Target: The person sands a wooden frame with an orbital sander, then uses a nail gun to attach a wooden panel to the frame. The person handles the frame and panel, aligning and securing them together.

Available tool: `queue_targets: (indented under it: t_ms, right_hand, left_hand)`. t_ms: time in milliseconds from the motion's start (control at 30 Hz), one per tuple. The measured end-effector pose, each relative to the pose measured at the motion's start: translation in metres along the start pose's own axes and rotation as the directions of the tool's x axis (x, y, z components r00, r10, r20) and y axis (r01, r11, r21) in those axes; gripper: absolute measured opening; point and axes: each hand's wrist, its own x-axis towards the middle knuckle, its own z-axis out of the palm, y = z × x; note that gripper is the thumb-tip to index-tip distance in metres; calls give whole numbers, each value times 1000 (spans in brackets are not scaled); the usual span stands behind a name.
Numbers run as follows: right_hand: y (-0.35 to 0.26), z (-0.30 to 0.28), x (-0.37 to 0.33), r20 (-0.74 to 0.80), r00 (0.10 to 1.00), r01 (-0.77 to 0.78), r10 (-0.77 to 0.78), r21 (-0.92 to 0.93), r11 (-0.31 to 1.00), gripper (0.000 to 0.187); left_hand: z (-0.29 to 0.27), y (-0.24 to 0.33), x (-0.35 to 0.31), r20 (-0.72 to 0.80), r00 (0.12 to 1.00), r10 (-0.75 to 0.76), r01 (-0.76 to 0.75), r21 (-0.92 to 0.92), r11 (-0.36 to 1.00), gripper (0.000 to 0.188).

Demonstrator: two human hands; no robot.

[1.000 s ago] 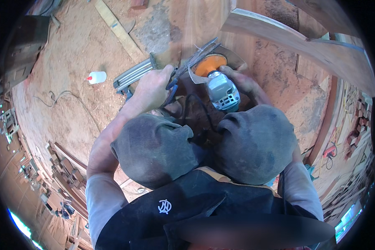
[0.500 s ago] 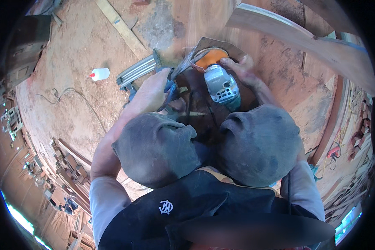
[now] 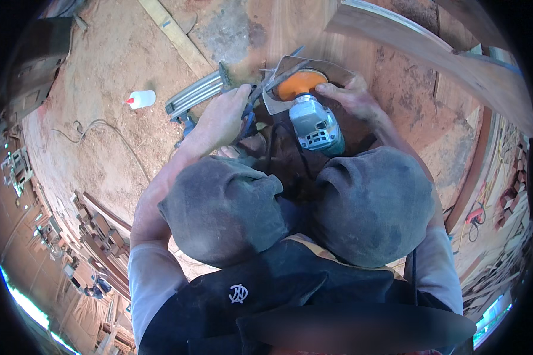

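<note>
Left hand (image 3: 222, 115) curled firmly round scissors (image 3: 288, 73); right hand (image 3: 358, 97) pinches sandpaper (image 3: 336, 70) at orange disc's (image 3: 302, 84) right edge. Loosened pinch could let sandpaper slip.

Finding the widest open floor (image 3: 92, 92) at the left, past the white bottle (image 3: 142, 99), crossing only a thin cable (image 3: 124, 141) there. Running into the metal-railed tool (image 3: 198, 92) just beside the left hand (image 3: 222, 115), and farther out into a pale wooden strip (image 3: 172, 35). Meeting the scissors (image 3: 287, 74) between that hand and the orange disc (image 3: 302, 84), hardly getting through. Bumping the abrasive sheet (image 3: 331, 70) and right hand (image 3: 358, 97) on the disc's other side. Squeezing in front of the knees (image 3: 225, 207) beside the grinder (image 3: 315, 123) and a dark cord (image 3: 270, 142). Gaining bare floor again beyond the right forearm, stopping farther out at a wooden panel (image 3: 397, 29).
</note>
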Motion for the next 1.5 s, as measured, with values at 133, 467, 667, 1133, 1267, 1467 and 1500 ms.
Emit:
queue_targets:
  t_ms: [133,467,667,1133,1267,1467,1500]
  right_hand:
    - [-5,-1,-1,-35,997,-68,65,-95,993,39]
    - [-4,-8,0,77,997,-12,13,-15,1000,39]
    - [33,26,-20,-32,966,-174,256,650,739,41]
    - [31,3,-14,-23,998,-50,54,137,989,30]
    - [24,-6,-9,70,996,-56,50,85,995,29]
    - [13,-5,-12,-15,995,-101,101,21,995,32]
    - [13,-4,-12,-17,995,-96,98,72,993,31]
  left_hand:
    - [-2,1,1,122,991,-64,56,70,996,39]
    - [-10,3,1,109,994,-22,15,67,998,36]
    - [-9,13,-1,174,976,-132,114,109,987,35]
    - [-19,14,8,204,953,-223,185,191,964,46]
    - [-26,9,8,-87,974,210,-195,151,969,39]
    - [-20,16,6,161,986,-47,23,147,989,40]
    - [-18,18,5,177,980,-94,67,151,986,40]
